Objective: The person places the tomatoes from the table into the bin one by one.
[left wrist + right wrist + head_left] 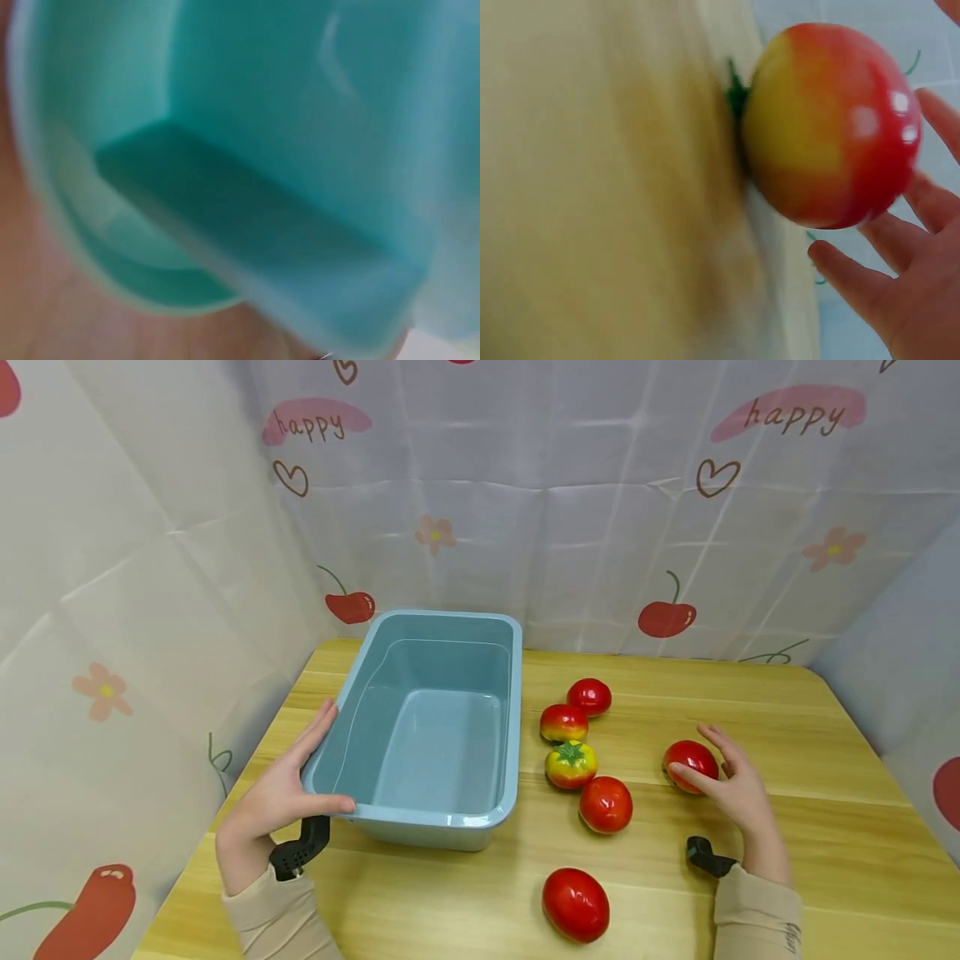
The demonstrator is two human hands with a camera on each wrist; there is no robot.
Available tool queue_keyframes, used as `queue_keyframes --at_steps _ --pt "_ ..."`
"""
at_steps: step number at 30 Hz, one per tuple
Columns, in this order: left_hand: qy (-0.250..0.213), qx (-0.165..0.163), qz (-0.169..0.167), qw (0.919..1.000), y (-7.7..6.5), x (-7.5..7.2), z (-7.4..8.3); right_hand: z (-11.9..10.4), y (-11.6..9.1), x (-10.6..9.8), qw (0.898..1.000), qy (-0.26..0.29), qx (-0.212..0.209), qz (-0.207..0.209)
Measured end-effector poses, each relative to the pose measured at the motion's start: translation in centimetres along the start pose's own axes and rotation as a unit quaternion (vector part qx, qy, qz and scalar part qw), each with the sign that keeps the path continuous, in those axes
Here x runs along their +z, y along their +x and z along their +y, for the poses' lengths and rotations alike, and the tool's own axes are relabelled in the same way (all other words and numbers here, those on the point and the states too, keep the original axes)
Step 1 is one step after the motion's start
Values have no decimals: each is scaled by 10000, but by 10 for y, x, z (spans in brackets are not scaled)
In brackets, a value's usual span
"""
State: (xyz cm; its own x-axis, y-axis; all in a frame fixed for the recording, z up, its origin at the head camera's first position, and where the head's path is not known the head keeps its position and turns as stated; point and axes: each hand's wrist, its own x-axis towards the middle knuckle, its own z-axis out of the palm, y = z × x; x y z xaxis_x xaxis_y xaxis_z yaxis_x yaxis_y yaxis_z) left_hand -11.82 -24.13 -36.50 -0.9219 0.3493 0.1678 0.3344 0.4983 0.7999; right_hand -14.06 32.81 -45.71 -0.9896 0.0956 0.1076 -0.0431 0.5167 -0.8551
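Note:
My left hand (pixel 273 793) grips the near left corner of a light blue plastic basin (pixel 517 718), with the thumb along the near rim and the fingers down the left outer wall. Inside the basin, the smooth floor is bare. In the left wrist view, the basin's wall (pixel 300 112) fills most of the picture, blurred. On the right, my right hand (pixel 738 785) is spread around a shiny toy tomato (pixel 692 763), the thumb in front of it and the fingers beyond. The right wrist view shows this tomato (pixel 832 127) red on one side, yellow on the other, its green leaf toward the table.
Between basin and right hand, several more toy tomatoes form a loose line, among them a yellow-topped one (pixel 572 765) and a red one (pixel 606 805). Another red tomato (pixel 576 905) lies nearer me. A printed curtain (pixel 585 543) hangs behind the wooden table (pixel 810 827).

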Motion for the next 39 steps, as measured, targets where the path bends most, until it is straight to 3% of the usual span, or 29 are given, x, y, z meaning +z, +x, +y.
queue_keyframes --at_steps 10,24,30,39 --pt "62 -143 -104 9998 1 -3 0 12 3 3 9983 -215 531 -133" --pt "-88 20 -99 9999 1 -1 -1 7 2 4 9961 -320 779 -276" --pt "-98 277 -119 9995 1 -2 -4 2 5 5 9957 -139 898 -165" --pt "-244 141 -188 9994 0 -2 -3 16 15 6 9984 -258 390 321"
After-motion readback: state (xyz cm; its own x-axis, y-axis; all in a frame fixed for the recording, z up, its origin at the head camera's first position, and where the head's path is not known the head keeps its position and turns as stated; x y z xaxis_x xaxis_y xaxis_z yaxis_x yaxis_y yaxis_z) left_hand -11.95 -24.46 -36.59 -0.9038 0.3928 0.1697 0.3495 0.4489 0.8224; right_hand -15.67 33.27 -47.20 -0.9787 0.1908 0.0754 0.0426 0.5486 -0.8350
